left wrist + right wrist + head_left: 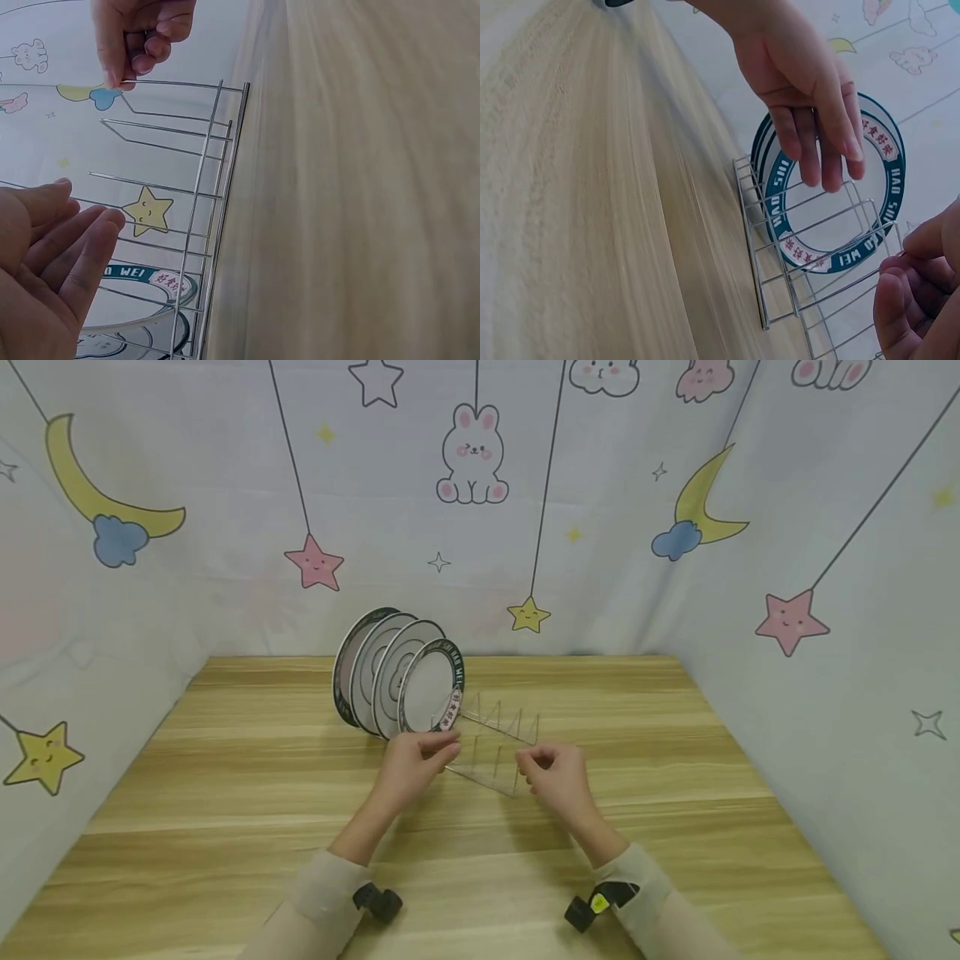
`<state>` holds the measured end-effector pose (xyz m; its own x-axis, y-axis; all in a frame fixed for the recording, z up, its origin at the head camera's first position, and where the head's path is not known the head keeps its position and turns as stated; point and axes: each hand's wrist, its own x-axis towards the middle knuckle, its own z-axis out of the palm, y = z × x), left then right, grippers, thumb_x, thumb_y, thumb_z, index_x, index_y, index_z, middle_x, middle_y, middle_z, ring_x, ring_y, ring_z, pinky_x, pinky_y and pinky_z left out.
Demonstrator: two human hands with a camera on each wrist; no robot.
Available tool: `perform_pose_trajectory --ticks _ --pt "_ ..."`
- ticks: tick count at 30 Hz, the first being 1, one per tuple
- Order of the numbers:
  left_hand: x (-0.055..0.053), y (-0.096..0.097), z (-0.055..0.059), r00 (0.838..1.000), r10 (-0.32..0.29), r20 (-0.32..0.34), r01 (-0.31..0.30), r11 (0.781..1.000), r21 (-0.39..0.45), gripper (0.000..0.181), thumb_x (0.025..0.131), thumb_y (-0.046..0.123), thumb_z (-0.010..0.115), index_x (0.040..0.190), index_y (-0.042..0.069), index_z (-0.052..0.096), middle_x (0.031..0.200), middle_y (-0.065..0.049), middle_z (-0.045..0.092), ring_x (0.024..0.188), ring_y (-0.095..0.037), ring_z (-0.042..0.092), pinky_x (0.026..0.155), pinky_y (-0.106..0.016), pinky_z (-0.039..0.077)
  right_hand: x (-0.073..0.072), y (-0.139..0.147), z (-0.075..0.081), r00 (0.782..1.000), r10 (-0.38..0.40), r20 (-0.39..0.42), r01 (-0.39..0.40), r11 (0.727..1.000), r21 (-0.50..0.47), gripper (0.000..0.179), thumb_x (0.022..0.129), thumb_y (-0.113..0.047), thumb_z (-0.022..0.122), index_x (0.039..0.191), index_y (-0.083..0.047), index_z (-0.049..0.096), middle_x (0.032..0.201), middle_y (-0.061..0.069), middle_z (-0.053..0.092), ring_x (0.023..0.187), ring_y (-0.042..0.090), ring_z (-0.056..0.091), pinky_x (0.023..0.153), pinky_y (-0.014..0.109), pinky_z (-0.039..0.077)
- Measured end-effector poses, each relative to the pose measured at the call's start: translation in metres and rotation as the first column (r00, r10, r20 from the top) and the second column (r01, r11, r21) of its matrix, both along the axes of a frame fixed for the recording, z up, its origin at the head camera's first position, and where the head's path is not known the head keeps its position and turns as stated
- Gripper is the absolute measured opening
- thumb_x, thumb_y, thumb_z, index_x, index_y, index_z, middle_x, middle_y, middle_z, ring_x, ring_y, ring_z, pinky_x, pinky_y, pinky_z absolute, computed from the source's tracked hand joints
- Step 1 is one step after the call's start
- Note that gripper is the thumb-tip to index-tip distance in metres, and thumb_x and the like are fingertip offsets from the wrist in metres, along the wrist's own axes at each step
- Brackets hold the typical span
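A silver wire dish rack [483,781] stands on the table, its upright prongs pointing up. My right hand [558,777] pinches the top of a prong at the rack's right end, thumb against fingers; the right wrist view shows this right hand [922,292] from close up. By the rack's near left side is my left hand [412,768], its fingers extended and apart from the thumb. No object lies in the grasp of this left hand [56,262]. Several round plates [431,685] with dark green patterned rims stand on edge in a row at the rack's left end.
The wood-grain table [262,827] runs back to a white cloth wall [247,485] printed with stars, moons and rabbits. Similar cloth hangs on both sides. Dark wrist cameras [378,903] are strapped at both sleeves.
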<state>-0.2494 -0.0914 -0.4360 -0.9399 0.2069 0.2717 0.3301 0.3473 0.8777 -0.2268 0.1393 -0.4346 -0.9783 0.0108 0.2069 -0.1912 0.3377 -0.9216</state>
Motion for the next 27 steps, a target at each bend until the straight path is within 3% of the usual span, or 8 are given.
perform_pose_trajectory --ticks 10,27 --pt "-0.001 0.003 0.0 0.994 0.079 -0.074 -0.086 0.992 -0.091 0.02 0.084 0.022 0.067 0.1 0.011 0.071 0.094 0.006 0.068 0.08 -0.005 0.063 0.068 -0.019 0.053 0.006 -0.014 -0.001 0.998 0.062 -0.016 -0.061 0.998 0.022 0.015 0.083 -0.013 0.067 0.069 -0.009 0.068 0.062 0.003 0.061 0.054 0.02 0.056 0.045 0.029 0.051" --pt "-0.002 0.005 -0.002 0.987 0.139 -0.081 -0.148 0.982 -0.116 0.015 0.083 0.024 0.068 0.094 0.015 0.073 0.087 0.007 0.068 0.074 -0.003 0.062 0.065 -0.019 0.053 0.013 -0.03 -0.004 0.997 0.078 -0.015 -0.078 0.997 0.029 0.016 0.083 -0.022 0.068 0.071 -0.011 0.069 0.063 0.001 0.061 0.055 0.017 0.057 0.048 0.026 0.05"
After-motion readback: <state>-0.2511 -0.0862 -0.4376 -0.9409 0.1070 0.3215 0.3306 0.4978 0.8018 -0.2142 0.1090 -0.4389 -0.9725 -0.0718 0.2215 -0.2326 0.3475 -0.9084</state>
